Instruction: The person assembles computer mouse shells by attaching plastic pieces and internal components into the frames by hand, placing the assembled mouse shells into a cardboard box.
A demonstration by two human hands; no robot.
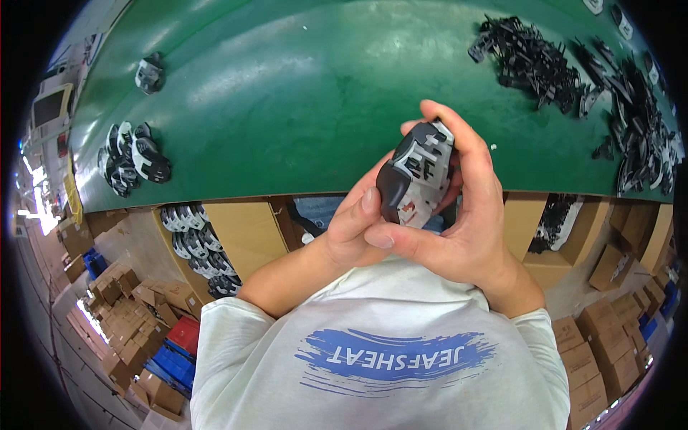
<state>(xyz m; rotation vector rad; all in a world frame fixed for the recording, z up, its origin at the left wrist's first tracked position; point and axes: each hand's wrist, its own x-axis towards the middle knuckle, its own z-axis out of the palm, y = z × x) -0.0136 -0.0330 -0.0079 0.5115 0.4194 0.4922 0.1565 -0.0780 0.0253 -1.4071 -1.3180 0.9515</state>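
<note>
A black-and-grey plastic housing (412,175) is held up before the chest, its ribbed inner side showing. The left hand (351,228) and the right hand (469,229) both close around it, fingers and thumbs pressed to its sides.

Behind it spreads a glossy green tabletop (308,107). At its left lie a cluster of similar housings (143,159) and a single grey piece (149,73); at its right, two tangled heaps of black plastic parts (534,68).

Below the table edge, an open carton (240,233) at the left contains rows of grey-and-black shells (201,240); another carton (591,233) at the right holds dark pieces (553,221). Farther out stand stacked cardboard boxes (598,344), blue crates (170,367) and a red crate (184,335).
</note>
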